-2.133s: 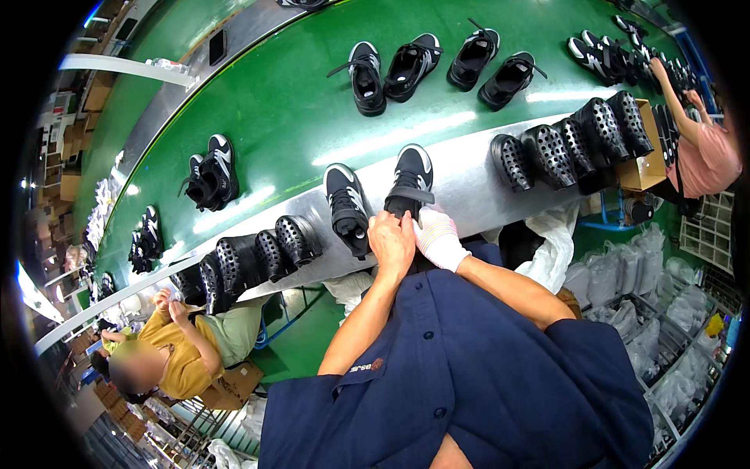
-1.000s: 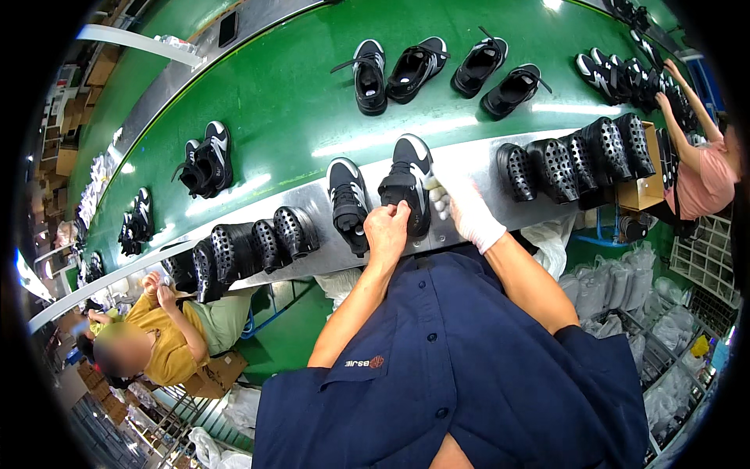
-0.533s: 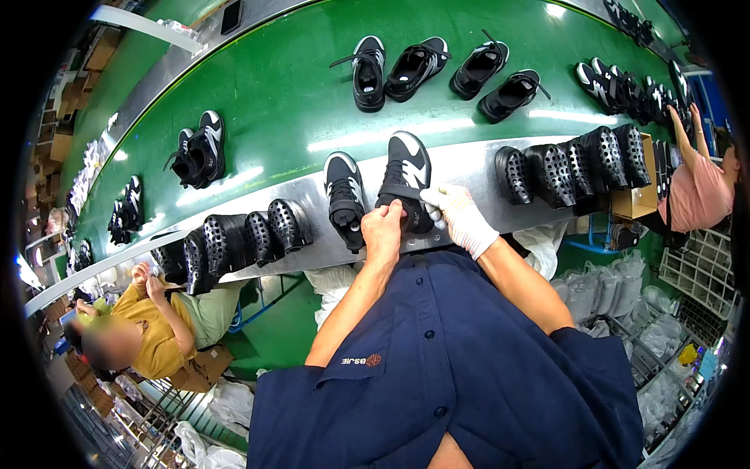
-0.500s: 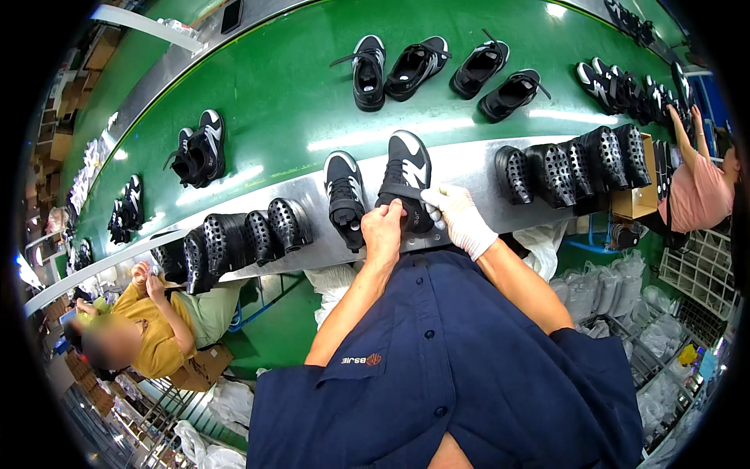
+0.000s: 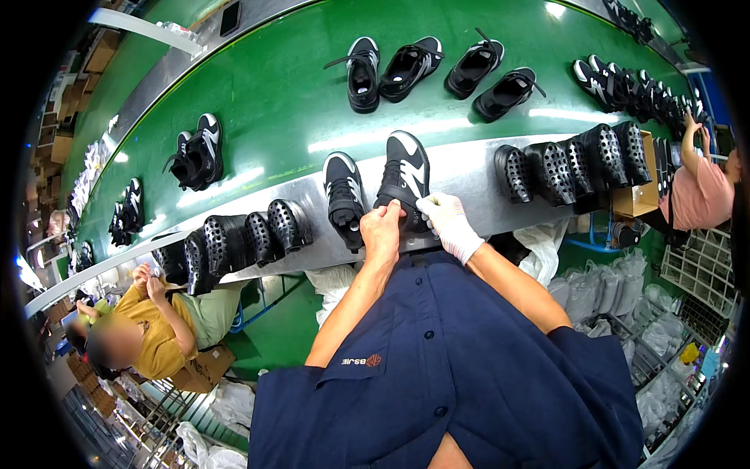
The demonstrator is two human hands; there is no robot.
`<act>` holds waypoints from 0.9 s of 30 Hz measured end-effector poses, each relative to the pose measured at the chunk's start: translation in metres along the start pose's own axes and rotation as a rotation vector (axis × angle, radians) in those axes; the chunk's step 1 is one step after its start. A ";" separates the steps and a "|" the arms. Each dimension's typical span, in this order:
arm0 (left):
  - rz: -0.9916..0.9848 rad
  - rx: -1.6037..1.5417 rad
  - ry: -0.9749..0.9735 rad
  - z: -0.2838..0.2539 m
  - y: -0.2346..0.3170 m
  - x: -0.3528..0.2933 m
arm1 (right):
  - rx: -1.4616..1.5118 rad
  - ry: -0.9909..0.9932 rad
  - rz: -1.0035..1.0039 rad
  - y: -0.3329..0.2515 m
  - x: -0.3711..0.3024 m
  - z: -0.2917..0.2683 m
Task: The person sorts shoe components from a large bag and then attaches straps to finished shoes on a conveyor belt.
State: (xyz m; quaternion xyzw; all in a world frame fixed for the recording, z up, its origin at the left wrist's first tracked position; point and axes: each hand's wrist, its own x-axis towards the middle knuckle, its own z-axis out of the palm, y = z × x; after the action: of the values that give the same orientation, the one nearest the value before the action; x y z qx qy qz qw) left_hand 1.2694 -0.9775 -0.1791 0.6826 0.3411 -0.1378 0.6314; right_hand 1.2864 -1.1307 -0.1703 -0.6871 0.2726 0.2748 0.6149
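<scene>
A black sneaker (image 5: 406,168) with a white-grey toe and side marking stands on the metal edge in front of me, toe pointing away. My bare left hand (image 5: 381,230) grips it by the strap and collar on its left side. At its right side, my right hand (image 5: 451,223), in a white glove, has its fingertips pinched at the end of the strap; what exactly lies between them is hidden. Just left of it stands a matching sneaker (image 5: 342,191) with its strap across, which neither hand touches.
Black perforated shoe forms (image 5: 553,173) stand to the right, more forms (image 5: 226,242) to the left. Several sneakers (image 5: 363,74) lie on the green belt (image 5: 289,102). A person in yellow (image 5: 160,324) sits at left; a person in pink (image 5: 699,191) handles shoes at right.
The sneakers on the green belt have shifted slightly left. My right hand has moved a little left and down along the shoe's side; my left hand has stayed nearly still.
</scene>
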 end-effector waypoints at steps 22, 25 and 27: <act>0.994 0.685 -0.098 -0.015 0.036 -0.025 | -0.842 0.271 -0.393 0.012 -0.002 -0.007; 0.945 0.855 -0.030 -0.065 0.037 -0.060 | -0.883 0.233 -0.359 0.002 -0.005 -0.009; 0.906 0.938 0.011 -0.087 0.030 -0.064 | -0.873 0.227 -0.411 0.002 -0.003 -0.004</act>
State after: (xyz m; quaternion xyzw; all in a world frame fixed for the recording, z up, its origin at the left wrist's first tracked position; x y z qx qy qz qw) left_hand 1.2206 -0.9118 -0.1019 0.9627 -0.0737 0.0115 0.2601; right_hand 1.2831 -1.1343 -0.1692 -0.9456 0.0564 0.1598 0.2778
